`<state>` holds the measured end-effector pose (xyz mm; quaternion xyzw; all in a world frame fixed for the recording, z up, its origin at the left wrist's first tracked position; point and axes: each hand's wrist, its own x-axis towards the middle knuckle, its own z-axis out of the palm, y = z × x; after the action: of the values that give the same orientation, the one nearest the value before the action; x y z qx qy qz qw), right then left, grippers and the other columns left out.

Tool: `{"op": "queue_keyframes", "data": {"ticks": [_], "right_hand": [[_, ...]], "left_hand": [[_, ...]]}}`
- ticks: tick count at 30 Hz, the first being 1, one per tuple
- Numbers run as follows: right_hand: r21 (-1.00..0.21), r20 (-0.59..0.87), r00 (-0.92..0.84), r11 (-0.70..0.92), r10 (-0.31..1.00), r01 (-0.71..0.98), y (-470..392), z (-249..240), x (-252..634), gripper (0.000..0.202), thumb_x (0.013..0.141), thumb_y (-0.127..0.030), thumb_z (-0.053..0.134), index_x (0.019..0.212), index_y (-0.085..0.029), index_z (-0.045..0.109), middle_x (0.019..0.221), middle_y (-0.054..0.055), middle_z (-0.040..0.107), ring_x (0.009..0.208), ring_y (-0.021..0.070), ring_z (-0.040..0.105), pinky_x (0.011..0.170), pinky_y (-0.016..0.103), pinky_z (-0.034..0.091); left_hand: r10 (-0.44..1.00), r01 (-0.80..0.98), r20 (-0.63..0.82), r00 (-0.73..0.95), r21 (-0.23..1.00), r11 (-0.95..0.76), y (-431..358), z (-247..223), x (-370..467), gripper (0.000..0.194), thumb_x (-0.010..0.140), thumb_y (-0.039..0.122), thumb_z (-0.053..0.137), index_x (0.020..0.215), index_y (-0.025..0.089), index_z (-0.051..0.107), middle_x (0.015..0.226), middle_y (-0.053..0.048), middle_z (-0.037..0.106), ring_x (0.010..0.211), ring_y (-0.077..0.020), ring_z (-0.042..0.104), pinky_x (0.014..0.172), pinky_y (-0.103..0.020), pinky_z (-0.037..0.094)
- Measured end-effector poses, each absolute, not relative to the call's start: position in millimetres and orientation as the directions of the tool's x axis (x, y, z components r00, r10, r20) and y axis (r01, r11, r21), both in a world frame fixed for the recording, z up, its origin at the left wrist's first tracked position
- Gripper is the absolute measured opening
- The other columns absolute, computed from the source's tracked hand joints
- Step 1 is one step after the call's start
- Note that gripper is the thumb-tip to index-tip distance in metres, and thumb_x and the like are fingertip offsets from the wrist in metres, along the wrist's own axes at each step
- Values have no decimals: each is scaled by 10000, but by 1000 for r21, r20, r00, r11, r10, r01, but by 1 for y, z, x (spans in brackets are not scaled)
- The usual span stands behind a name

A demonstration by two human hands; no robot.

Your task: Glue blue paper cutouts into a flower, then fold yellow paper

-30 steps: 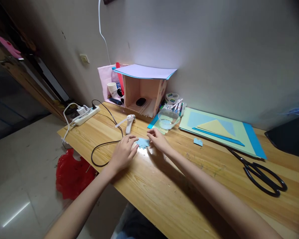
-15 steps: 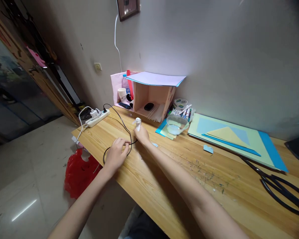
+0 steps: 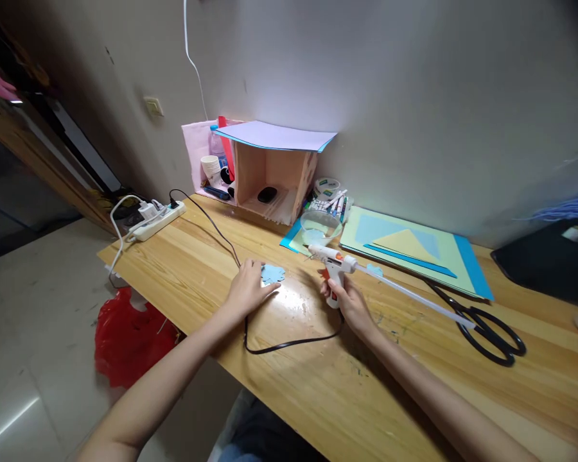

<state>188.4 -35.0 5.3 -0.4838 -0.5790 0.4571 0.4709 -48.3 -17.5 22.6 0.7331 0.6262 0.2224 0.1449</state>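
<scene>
My right hand (image 3: 351, 301) is wrapped round the handle of a white hot glue gun (image 3: 334, 262), its nozzle pointing left and a long glue stick (image 3: 409, 294) jutting from its back. My left hand (image 3: 248, 287) lies on the table, thumb and fingers apart at the edge of a light blue paper cutout (image 3: 273, 274) with a wavy outline. The gun's black cable (image 3: 289, 346) loops over the table and passes beneath my left hand. Another small blue paper piece (image 3: 374, 271) sits behind the glue stick.
A power strip (image 3: 158, 222) is at the left edge, above a red plastic bag (image 3: 130, 340). Behind are a cardboard box house (image 3: 308, 183), a clear plastic bowl (image 3: 321, 226) and markers (image 3: 334, 204). Coloured paper sheets (image 3: 472, 256) and black scissors (image 3: 486, 330) are at right.
My right hand has brought the glue gun nearer and to the right, turning it sideways. My left hand has shifted to the blue paper cutout. The view has swung right.
</scene>
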Motion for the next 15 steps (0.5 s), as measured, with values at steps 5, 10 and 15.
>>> {"op": "queue_keyframes", "data": {"ticks": [5, 10, 15], "right_hand": [[-999, 18, -70, 21, 997, 34, -42, -8, 206, 327, 803, -446, 493, 969, -173, 563, 715, 18, 548, 598, 130, 491, 552, 249, 417], [-999, 35, -104, 38, 994, 28, -43, -7, 204, 314, 819, -425, 477, 999, -181, 559, 727, 14, 545, 598, 123, 477, 549, 243, 404], [-989, 60, -141, 78, 988, 125, -46, -12, 206, 303, 828, -431, 457, 945, -182, 585, 722, 23, 568, 612, 142, 490, 600, 272, 411]], "left_hand": [[969, 897, 205, 136, 389, -208, -20, 10, -30, 437, 708, 443, 621, 1026, 163, 513, 974, -88, 517, 952, -239, 496, 805, -361, 414], [950, 827, 180, 256, 468, -311, -8, 11, -40, 389, 710, 357, 628, 1042, 184, 520, 1009, -77, 546, 983, -232, 501, 855, -371, 411], [906, 730, 185, 382, 540, -418, -5, 19, -48, 376, 705, 290, 633, 1054, 195, 529, 1081, -81, 551, 1044, -229, 494, 914, -372, 390]]}}
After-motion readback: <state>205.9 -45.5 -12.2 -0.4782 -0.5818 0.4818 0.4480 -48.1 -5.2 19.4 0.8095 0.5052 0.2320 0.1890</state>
